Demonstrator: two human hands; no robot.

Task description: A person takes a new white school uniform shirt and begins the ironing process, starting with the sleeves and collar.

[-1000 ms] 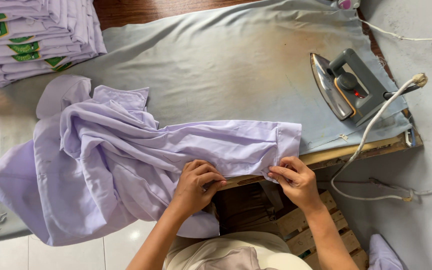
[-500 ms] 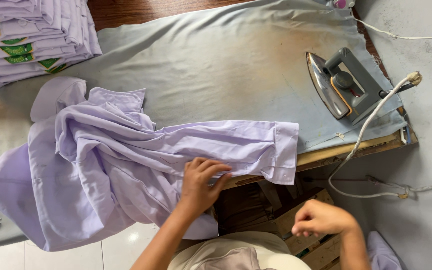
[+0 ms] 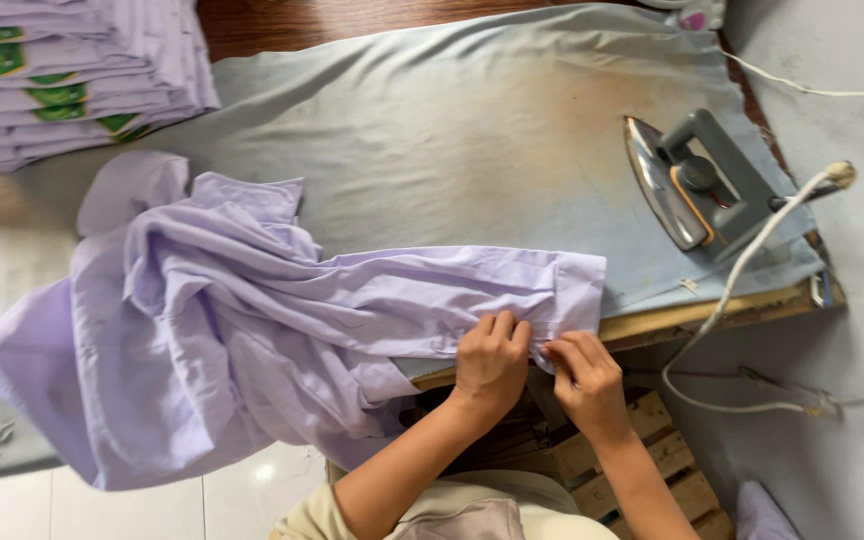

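grey padded ironing table [image 3: 432, 120], pale tiled floor [image 3: 242, 500], wooden pallet [image 3: 592, 460] beneath

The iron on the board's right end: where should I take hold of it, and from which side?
Grip the iron by its grey handle, reaching in from the near right. It is tipped up with the soleplate facing left toward the board cover, so the handle side is open. Mind the white cord trailing off the near edge.

A crumpled lilac shirt [image 3: 252, 330] lies across the left and centre of the frame, one sleeve stretched flat rightward, its bulk hanging off the lower left.
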